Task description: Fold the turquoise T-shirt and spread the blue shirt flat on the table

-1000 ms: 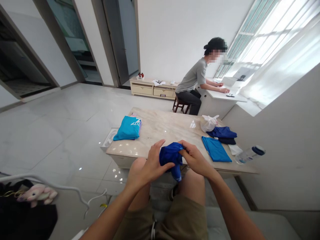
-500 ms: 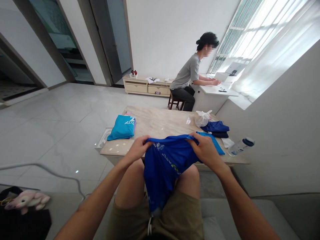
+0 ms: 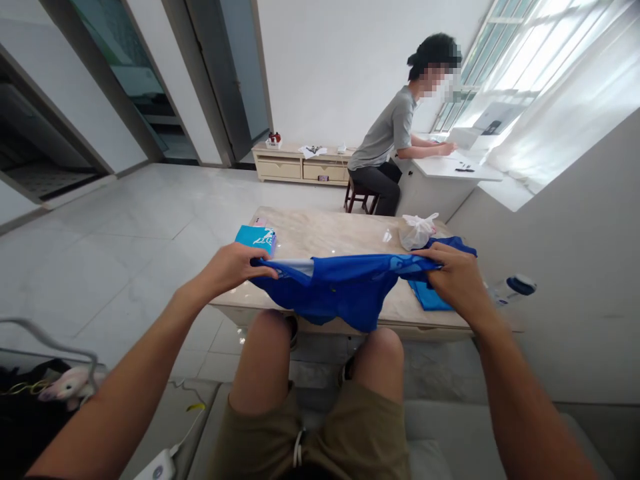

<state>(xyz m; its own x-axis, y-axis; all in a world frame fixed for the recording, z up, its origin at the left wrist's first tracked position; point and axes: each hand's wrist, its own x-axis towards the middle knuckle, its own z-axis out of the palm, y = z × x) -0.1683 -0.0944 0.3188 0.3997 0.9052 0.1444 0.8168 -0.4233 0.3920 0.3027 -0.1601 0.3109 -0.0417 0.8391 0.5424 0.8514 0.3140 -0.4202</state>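
Head view: blue garment (image 3: 340, 287) hung stretched between left hand (image 3: 239, 263) and right hand (image 3: 457, 275), over the table's (image 3: 320, 230) near side. Long axis ran left-right; neither hand nearer (one end each), both pinched on it. Counts: one garment held, one turquoise bundle (image 3: 253, 236), one light-blue cloth (image 3: 430, 297), one white bag (image 3: 417, 231), one bottle (image 3: 519, 286). Dark-blue cloth (image 3: 460, 247) partly hidden, couldn't count layers.
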